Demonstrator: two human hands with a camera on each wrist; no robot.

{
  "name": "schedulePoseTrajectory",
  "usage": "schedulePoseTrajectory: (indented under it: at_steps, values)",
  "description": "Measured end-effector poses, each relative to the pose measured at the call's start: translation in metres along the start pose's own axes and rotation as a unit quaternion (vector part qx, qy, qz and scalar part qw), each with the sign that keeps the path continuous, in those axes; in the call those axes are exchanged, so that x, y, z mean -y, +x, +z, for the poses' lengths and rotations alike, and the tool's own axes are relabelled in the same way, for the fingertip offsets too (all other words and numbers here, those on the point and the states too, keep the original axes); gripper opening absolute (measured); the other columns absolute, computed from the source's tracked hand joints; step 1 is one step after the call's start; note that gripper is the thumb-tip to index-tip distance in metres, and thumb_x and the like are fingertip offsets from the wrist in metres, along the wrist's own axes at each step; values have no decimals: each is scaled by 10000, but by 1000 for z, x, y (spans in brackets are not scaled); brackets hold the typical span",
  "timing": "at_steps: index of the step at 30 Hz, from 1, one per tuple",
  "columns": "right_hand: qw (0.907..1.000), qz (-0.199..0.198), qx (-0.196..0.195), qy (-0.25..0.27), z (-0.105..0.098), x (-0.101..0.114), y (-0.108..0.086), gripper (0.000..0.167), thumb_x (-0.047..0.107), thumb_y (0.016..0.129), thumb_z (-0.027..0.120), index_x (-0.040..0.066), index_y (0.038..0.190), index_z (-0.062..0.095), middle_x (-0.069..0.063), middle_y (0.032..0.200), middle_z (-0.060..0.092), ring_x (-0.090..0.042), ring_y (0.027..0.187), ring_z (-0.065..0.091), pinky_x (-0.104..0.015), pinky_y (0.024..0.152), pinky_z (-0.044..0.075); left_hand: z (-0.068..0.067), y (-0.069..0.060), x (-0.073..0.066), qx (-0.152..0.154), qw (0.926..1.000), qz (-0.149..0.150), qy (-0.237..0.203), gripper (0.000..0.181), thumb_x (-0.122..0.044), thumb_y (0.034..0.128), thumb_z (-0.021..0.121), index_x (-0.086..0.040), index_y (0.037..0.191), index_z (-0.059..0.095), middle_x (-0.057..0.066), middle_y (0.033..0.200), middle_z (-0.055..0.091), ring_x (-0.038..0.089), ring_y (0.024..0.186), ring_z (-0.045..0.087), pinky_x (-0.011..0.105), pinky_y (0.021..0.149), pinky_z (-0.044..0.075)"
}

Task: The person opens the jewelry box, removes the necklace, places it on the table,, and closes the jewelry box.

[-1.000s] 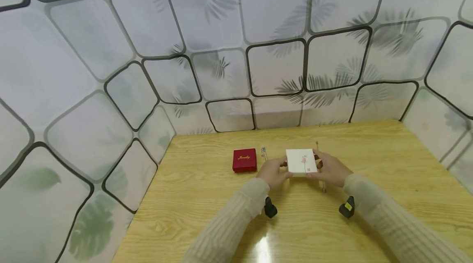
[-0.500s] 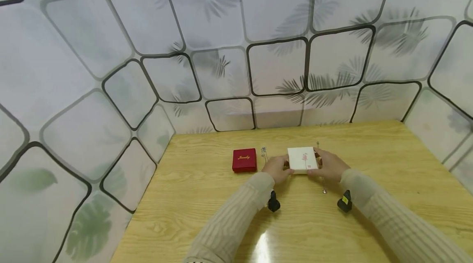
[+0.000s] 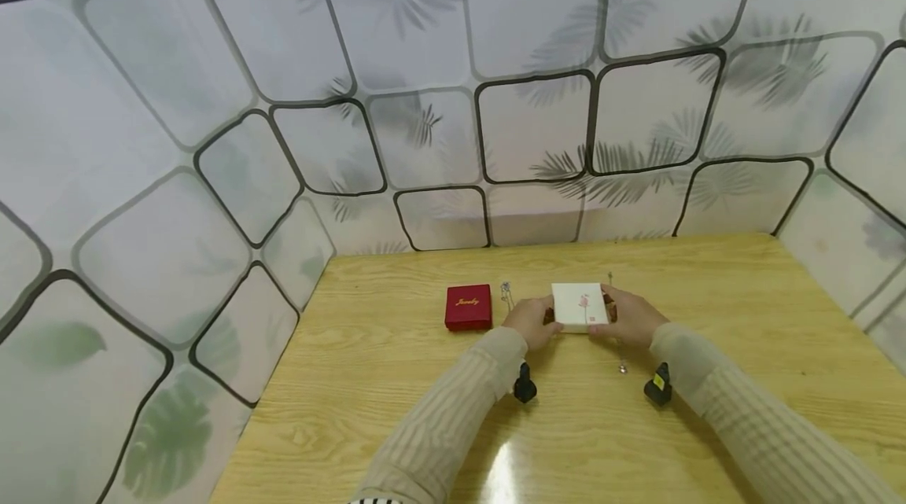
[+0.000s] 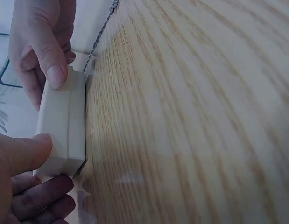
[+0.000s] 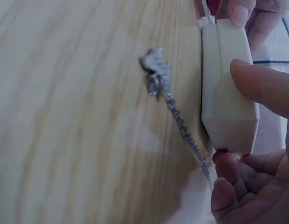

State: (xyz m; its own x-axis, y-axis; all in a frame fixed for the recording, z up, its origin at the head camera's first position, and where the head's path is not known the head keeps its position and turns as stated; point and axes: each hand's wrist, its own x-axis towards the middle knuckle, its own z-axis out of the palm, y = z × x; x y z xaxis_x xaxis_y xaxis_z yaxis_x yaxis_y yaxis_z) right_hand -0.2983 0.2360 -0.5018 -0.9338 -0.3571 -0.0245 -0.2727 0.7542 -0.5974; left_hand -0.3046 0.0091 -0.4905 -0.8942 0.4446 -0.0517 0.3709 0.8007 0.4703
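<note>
A white square box (image 3: 576, 301) with a pink flower on its lid lies between both hands, at or just above the tabletop. My left hand (image 3: 529, 323) grips its left side, thumb on the near face and fingers around the edge. On the opposite side, my right hand (image 3: 635, 320) holds it the same way. In the right wrist view, a silver chain with a pendant (image 5: 157, 72) lies on the wood beside the box (image 5: 228, 88); part of the chain passes out of sight near the right fingers. The lid seam shows along the box (image 4: 62, 121) in the left wrist view.
A red box (image 3: 468, 307) with gold lettering sits on the wooden table (image 3: 368, 378) to the left. Between it and my left hand lies another silver chain (image 3: 506, 292). A patterned cloth wall (image 3: 425, 142) rises behind the table.
Over the first half second both hands shifted the white box slightly away and to the right, and its lid tilted flatter. Since then it has hardly moved.
</note>
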Motion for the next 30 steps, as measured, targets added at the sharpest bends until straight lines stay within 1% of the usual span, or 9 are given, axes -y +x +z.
schedulePoseTrajectory:
  at_steps: [5, 8, 12, 15, 18, 21, 25, 28, 30]
  values:
    - [10000, 65, 36, 55, 1, 0, 0, 1005, 463, 823, 733, -174, 1425, 241, -307, 1254, 516, -388, 1060, 558, -524, 891, 473, 0, -1, 1, -12, 10000, 14, -2, 520, -302, 920, 663, -199, 1406, 509, -34, 1240, 627, 84, 1149, 548, 220, 954, 443]
    - [10000, 25, 40, 74, 1, 2, -1, 996, 467, 831, 723, -170, 1427, 242, -308, 1266, 509, -404, 1074, 554, -532, 900, 470, 0, -3, 1, -42, 10000, -1, -34, 497, -318, 927, 649, -191, 1390, 520, -29, 1199, 640, 81, 1109, 563, 219, 924, 459]
    - [10000, -35, -1, 37, -1, 3, -5, 992, 480, 832, 716, -155, 1433, 247, -307, 1285, 499, -427, 1093, 545, -552, 903, 463, -4, -11, 2, -1, 9996, -174, -205, 600, -376, 925, 637, -140, 1444, 449, -9, 1251, 620, 110, 1146, 560, 237, 955, 454]
    - [10000, -38, -87, 24, -4, 3, -11, 1001, 497, 832, 709, -138, 1445, 237, -306, 1304, 482, -436, 1093, 538, -563, 882, 466, -11, -20, 2, -21, 9995, -191, -233, 666, -405, 923, 633, -109, 1471, 398, 13, 1311, 584, 148, 1198, 537, 269, 993, 439]
    - [9998, 38, -217, 6, -8, 4, -19, 1004, 526, 829, 697, -103, 1463, 239, -285, 1325, 472, -418, 1088, 541, -547, 865, 478, -23, -32, 3, -104, 9999, -17, 2, 645, -405, 928, 626, -112, 1462, 414, 13, 1330, 562, 164, 1216, 519, 291, 1004, 436]
    - [9994, 33, -335, 30, -13, 7, -28, 984, 525, 835, 691, -92, 1464, 253, -283, 1325, 473, -403, 1063, 545, -528, 824, 492, -36, -47, 6, -206, 9995, 147, 197, 601, -388, 937, 619, -124, 1446, 440, 15, 1358, 539, 180, 1249, 488, 316, 1024, 423]
    - [9991, 13, -428, 9, -22, 14, -44, 940, 497, 858, 680, -78, 1470, 257, -283, 1348, 455, -398, 1059, 533, -518, 787, 493, -53, -69, 14, -388, 9986, 250, 240, 583, -383, 938, 619, -139, 1440, 451, 29, 1401, 500, 205, 1298, 434, 353, 1052, 399]
    - [9986, -46, -521, -76, -26, 16, -56, 894, 478, 878, 665, -56, 1475, 267, -272, 1357, 450, -409, 1087, 522, -543, 816, 481, -67, -87, 22, -580, 9975, 294, 275, 597, -408, 927, 627, -148, 1436, 455, 46, 1412, 482, 221, 1312, 415, 382, 1060, 391]
    - [9979, -156, -613, -135, -29, 16, -65, 866, 466, 889, 658, -50, 1473, 279, -272, 1350, 452, -420, 1100, 512, -566, 836, 468, -75, -98, 28, -713, 9964, 314, 339, 613, -418, 918, 637, -140, 1434, 457, 58, 1411, 478, 230, 1308, 418, 394, 1057, 393]
